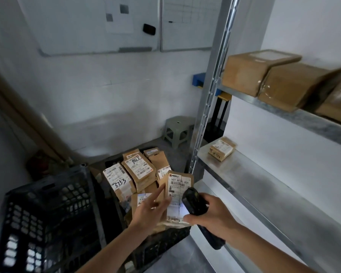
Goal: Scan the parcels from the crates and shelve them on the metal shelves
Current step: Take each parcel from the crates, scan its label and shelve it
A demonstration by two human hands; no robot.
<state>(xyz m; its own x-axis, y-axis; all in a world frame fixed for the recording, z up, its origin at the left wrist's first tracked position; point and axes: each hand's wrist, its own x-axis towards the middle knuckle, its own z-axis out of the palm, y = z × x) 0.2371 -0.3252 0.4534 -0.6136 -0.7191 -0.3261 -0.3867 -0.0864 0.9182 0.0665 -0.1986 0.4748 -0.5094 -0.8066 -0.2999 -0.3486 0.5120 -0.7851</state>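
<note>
White walls with two whiteboards stand behind, and at the right rise the metal shelves (264, 174), where some brown boxes (283, 83) lie on the upper level and one small labelled parcel (221, 149) sits alone on the lower one. Below, a black crate (146, 247) holds several more kraft parcels with white labels, and a second black crate (47, 213) stands just beside it on the left. The parcel in hand (177, 194) is a flat kraft packet, held upright above the crate with its label facing the camera. It looks light and a little soft, probably bending if pressed at the middle, so I judge that the lower edge or the side is the better place to hold it, leaving the barcode free. The left hand (148, 211) holds it from the left side; the forefinger is stretched along the edge, and the thumb seems to press on the front. The right hand (211, 215) grips a black scanner (195, 201), fingers curled round its body, its head aimed at the label from very near. Both forearms reach forward from the bottom of the view.
</note>
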